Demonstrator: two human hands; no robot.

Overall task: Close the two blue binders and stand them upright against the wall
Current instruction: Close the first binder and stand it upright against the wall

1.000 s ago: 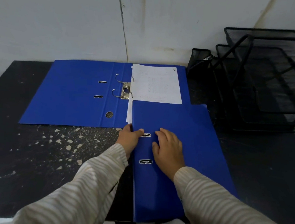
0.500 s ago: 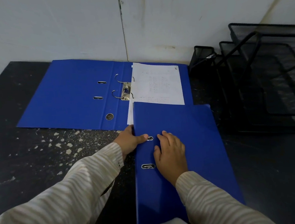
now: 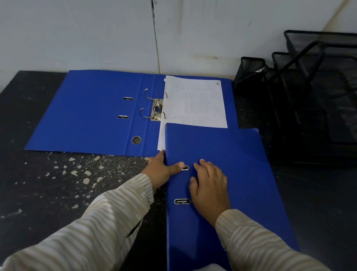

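A closed blue binder [image 3: 237, 173] lies flat on the dark table, near me, its far edge overlapping the second binder. My left hand [image 3: 162, 169] grips its spine edge, thumb on top of the cover beside a metal slot. My right hand [image 3: 210, 188] rests flat on the cover, fingers spread. Behind it, the second blue binder [image 3: 89, 113] lies open against the wall [image 3: 99, 30], metal rings [image 3: 152, 107] up, with a white sheet of paper [image 3: 196, 101] on its right half.
A black wire-mesh desk organiser [image 3: 321, 101] with stacked trays stands at the right, close to the closed binder. The dark table top [image 3: 48, 190] is worn, with pale flecks at the left. The table's front edge runs under my sleeves.
The hands and the closed binder have barely moved. My left thumb has slid a little further onto the cover. The view has shifted slightly.
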